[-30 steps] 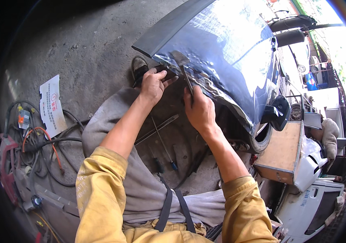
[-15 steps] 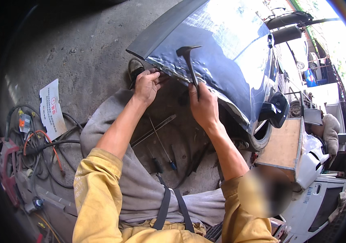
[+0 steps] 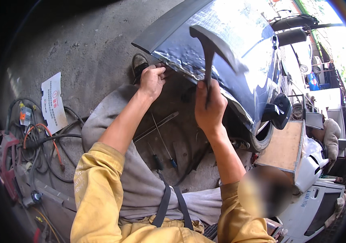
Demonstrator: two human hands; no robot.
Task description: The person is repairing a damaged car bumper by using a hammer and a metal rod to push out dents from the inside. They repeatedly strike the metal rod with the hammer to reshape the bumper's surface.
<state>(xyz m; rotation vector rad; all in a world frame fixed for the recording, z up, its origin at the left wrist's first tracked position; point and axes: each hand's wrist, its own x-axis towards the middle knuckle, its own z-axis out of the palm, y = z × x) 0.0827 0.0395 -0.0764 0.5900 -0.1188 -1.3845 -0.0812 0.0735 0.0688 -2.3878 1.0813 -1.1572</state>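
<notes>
My right hand (image 3: 210,103) grips a dark hammer (image 3: 210,46), raised over a dented dark car panel (image 3: 246,91); the hammer's head is slightly blurred. My left hand (image 3: 152,83) is at the panel's crumpled lower edge (image 3: 181,67), left of the hammer, fingers curled around or under it; what they hold there is hidden. Below both hands, screwdrivers (image 3: 173,163) and a long metal bar lie on the floor between my grey-clad legs. My shoe (image 3: 139,62) shows beside the panel's left corner.
On the concrete floor (image 3: 80,48) at left lie a printed white sheet (image 3: 53,105), tangled cords (image 3: 47,141) and a red metal tool (image 3: 7,166). At right stand a wooden box (image 3: 278,146) and a white car door (image 3: 315,206) amid stacked parts. A blurred patch covers part of the lower right.
The hammer has risen from the panel's dented edge and swung rightward, my right hand moving up and right with it. My left hand stays at the edge, shifted slightly.
</notes>
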